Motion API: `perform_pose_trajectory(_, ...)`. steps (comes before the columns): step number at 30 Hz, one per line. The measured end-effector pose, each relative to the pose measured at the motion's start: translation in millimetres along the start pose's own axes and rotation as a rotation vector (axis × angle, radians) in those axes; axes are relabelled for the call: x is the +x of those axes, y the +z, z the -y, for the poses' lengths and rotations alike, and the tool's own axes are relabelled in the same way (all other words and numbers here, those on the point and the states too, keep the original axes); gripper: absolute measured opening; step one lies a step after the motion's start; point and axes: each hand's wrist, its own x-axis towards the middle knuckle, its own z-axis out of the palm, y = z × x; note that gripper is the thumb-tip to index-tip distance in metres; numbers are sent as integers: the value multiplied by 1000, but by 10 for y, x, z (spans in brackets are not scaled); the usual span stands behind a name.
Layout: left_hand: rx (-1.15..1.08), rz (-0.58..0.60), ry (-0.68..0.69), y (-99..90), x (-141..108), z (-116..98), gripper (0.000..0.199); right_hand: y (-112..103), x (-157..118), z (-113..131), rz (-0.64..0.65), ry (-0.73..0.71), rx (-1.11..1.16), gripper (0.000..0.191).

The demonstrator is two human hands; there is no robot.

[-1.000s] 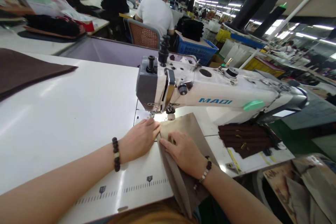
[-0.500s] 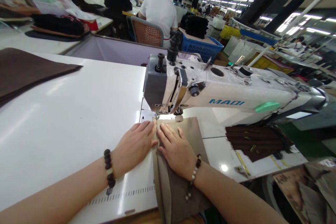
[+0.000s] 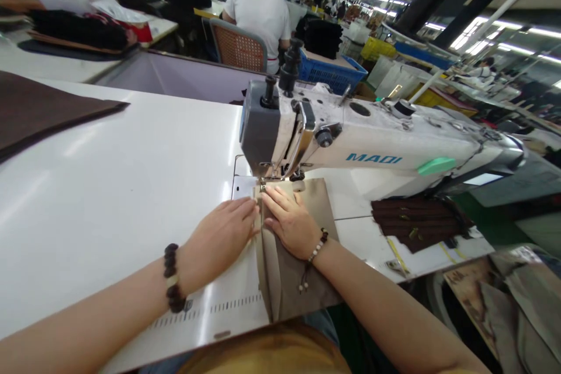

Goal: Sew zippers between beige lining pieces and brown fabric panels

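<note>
A taupe fabric piece [image 3: 302, 286] with a folded lengthwise edge lies under the presser foot [image 3: 263, 184] of a white sewing machine [image 3: 372, 160]. My left hand [image 3: 223, 231] rests along the fabric's left edge, its fingers stretched forward and its palm over the white table. On top of the fabric lies my right hand [image 3: 291, 219], fingers extended flat, with the tips just in front of the foot. Both hands press down rather than grip. Beaded bracelets circle both wrists. The needle point is too small to make out.
Dark brown fabric [image 3: 48, 108] lies at the table's left. Brown pieces with zipper pulls [image 3: 416, 222] sit right of the machine. Taupe pieces [image 3: 517, 310] are piled at lower right. Ahead, a person in a white shirt [image 3: 260, 14] sits beside a blue crate [image 3: 333, 67].
The fabric has slid forward under the foot, and its near end now shows at the table edge. My right hand has moved forward, closer to the foot. The whole view has shifted slightly.
</note>
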Motion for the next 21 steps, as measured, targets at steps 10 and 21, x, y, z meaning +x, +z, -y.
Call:
perform_pose_trajectory(10,-427,42,235,-255,-631,-601,33,-76,-16,-50,91,-52,70,43)
perform_pose_trajectory(21,-553,10,183,-228,-850,-700,32,-158,-566,67,188,-324,38,41)
